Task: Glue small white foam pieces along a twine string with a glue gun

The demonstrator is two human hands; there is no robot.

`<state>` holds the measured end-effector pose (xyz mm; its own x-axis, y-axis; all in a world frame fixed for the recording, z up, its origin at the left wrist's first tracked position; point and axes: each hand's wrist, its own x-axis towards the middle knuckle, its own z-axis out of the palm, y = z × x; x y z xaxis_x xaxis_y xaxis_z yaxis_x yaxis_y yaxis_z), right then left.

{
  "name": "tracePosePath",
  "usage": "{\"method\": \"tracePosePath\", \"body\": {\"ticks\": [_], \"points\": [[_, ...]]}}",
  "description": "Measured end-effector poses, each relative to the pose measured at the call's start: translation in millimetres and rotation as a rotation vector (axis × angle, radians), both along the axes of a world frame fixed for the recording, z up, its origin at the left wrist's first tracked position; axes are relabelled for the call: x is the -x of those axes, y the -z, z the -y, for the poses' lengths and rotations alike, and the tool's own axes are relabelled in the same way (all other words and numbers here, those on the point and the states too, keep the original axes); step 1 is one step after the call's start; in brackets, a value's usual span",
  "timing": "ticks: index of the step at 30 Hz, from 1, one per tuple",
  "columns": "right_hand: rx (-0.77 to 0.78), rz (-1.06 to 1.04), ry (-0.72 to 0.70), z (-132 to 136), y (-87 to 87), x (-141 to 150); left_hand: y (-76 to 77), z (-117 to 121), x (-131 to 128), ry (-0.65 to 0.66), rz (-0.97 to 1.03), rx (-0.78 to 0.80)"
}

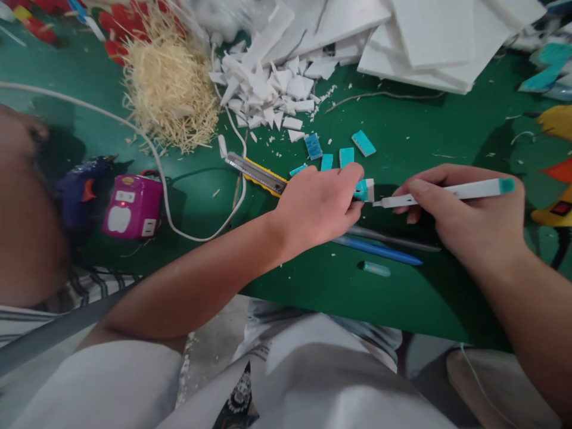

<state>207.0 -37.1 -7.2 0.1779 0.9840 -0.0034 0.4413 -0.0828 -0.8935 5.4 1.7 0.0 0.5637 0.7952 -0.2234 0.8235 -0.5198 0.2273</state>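
Note:
My left hand (315, 202) is closed, pinching a small white foam piece (365, 190) partly coloured teal. My right hand (473, 217) grips a white marker (478, 189) with a teal end; its tip is at the foam piece's right edge. Beyond my left fingers lie several small teal pieces (363, 143) and a darker blue piece (313, 146). A yellow box cutter (259, 173) rests partly behind my left hand. Below the hands are a blue pen (384, 249), a dark thin stick (397, 239) and a translucent teal marker cap (376, 269).
White foam scraps (272, 89) and foam sheets (429, 36) lie at the back, beside shredded straw (170, 89). At left stand a magenta power adapter (133, 205), a blue glue gun (80, 190) and another person's arm (27, 220). A white cable (163, 173) loops across the green table (322, 286).

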Motion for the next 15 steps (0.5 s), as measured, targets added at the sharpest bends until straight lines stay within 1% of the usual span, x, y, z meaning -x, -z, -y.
{"method": "tracePosePath", "body": {"ticks": [3, 7, 8, 13, 15], "points": [[-0.056, -0.029, 0.003, 0.1, 0.6, -0.7, 0.1, 0.0, 0.0, -0.002, 0.006, 0.0], [0.011, 0.006, 0.008, 1.1, 0.3, -1.3, -0.8, -0.7, -0.1, -0.003, -0.001, 0.007], [0.008, 0.012, 0.009, 1.4, 1.4, -1.6, -1.2, -0.8, -0.1, -0.004, -0.004, 0.011], [-0.128, 0.005, -0.015, 1.5, 14.5, -6.1, -2.4, -0.5, -0.3, 0.0, -0.019, 0.011], [-0.145, 0.024, -0.007, 0.8, 16.7, -7.3, -2.1, -0.2, -0.4, 0.001, -0.014, 0.01]]}}
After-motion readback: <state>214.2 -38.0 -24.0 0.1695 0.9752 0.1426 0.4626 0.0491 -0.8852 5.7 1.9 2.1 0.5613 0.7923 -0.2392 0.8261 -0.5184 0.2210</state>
